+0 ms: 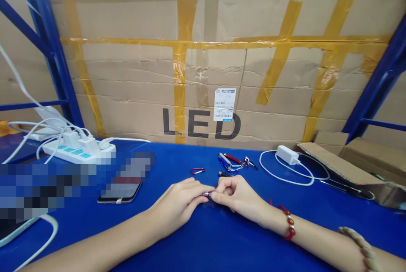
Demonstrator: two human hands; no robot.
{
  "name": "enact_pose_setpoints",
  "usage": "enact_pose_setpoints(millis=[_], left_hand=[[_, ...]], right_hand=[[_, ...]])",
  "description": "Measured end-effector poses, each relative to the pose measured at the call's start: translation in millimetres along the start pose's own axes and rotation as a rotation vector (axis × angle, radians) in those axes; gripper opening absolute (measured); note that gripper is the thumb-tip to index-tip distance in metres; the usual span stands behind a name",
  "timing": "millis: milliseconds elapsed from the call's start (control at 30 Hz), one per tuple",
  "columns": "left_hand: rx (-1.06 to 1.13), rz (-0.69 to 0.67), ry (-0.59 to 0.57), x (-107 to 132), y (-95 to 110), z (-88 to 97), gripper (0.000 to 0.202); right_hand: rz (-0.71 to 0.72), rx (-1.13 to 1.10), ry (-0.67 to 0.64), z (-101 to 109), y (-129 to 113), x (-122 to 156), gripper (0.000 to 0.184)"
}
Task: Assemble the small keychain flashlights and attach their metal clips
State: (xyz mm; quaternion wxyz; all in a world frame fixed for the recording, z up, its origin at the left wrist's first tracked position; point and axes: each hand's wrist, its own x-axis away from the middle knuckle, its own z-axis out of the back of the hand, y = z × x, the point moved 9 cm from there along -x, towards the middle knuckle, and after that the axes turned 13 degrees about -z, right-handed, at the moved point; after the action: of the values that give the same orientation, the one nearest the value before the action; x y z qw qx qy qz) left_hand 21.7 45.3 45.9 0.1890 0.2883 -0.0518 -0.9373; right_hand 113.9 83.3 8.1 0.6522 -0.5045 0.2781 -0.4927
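My left hand [182, 202] and my right hand [236, 196] meet low over the blue table. Between their fingertips is a small shiny metal piece [206, 194], mostly covered, so its kind does not show. The left fingers pinch one end, and the right thumb and forefinger close on the other. Just beyond lies a red carabiner [197, 171]. Behind my right hand are a black-and-silver item [225, 174], a blue pen-like stick [224, 161], a red stick [232, 158] and small key-ring parts [249, 162].
On the left are a phone [120, 193], a white power strip [79, 151] with cables, and a partly blurred-out device [19, 234]. To the right lie a white charger [287, 155] with its cord, scissors [349, 189] and an open carton [374, 164]. A large cardboard box [136, 77] stands behind.
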Motion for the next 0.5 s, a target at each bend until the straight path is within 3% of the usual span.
enact_pose_setpoints(millis=[133, 233, 500], left_hand=[[0.018, 0.035, 0.01, -2, -2, 1.4, 0.023], [0.029, 0.064, 0.022, -3, -3, 1.4, 0.023], [0.053, 0.133, 0.041, -3, -9, 1.8, 0.021]], right_hand=[[-0.01, -0.024, -0.007, 1, -1, 0, 0.04], [0.04, -0.021, 0.062, 8, -6, 2, 0.036], [0.403, 0.221, 0.374, 25, -38, 29, 0.014]])
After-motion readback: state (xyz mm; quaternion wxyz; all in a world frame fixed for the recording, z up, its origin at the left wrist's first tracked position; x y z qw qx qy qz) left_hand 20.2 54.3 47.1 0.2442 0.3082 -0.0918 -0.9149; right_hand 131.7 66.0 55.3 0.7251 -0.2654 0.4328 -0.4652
